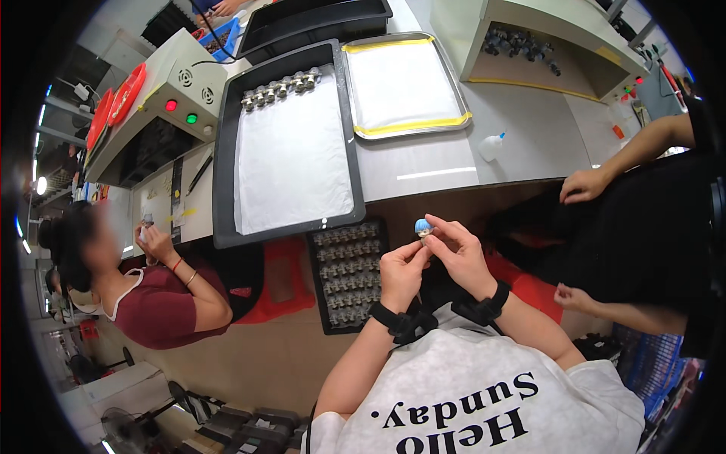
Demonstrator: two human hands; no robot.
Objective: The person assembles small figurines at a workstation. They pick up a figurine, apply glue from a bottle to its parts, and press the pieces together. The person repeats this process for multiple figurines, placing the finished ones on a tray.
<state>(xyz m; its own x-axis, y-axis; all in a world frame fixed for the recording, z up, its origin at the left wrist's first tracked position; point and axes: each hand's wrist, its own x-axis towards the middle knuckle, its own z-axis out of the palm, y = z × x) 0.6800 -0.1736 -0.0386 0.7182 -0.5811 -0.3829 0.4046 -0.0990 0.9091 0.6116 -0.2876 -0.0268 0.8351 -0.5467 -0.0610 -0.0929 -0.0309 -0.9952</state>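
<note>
A small figurine [423, 228] with light blue hair is held upright in front of my chest, just off the table's near edge. My left hand [402, 274] pinches its lower part between thumb and fingers. From the other side, my right hand [458, 253] has its thumb and index finger on the figurine's head and side. The figurine's base is mostly hidden by my fingertips. Ahead on the table, a black tray [351, 163] lined with white paper bears several similar small figures [280, 89] in a row at its far end.
A metal tray [463, 121] edged with yellow tape lies beyond, beside a white dropper bottle [490, 147]. Below the table edge stands another black tray [325, 303] full of figures. Machine housings flank the table. Co-workers sit at left and right; the left one holds a small piece.
</note>
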